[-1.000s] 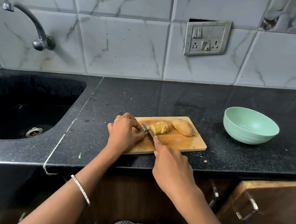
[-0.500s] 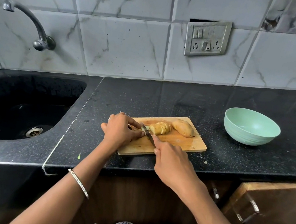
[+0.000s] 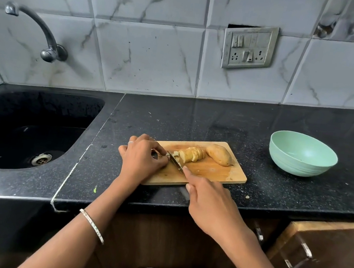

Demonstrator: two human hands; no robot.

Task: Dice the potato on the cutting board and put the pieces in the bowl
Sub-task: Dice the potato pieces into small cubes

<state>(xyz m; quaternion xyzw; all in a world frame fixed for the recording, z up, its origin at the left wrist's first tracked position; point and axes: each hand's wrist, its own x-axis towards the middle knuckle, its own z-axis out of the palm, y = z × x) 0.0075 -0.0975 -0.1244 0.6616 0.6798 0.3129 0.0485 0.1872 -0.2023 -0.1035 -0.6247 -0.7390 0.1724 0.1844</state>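
Sliced potato (image 3: 191, 155) on cutting board (image 3: 211, 176), long axis left-right, just right of knife (image 3: 175, 161); right hand (image 3: 209, 203) fingers grasp knife; left hand (image 3: 143, 158) fingers curled left of blade, hold cannot be told; bowl (image 3: 301, 163) well right.

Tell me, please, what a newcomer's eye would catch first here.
On the wooden cutting board at the centre, the right hand holds a knife beside a sliced potato, the left hand close by with curled fingers. A mint-green bowl stands on the black counter to the right.

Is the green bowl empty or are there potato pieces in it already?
Empty: the bowl shows only bare green inside, and the sliced potato lies on the cutting board.
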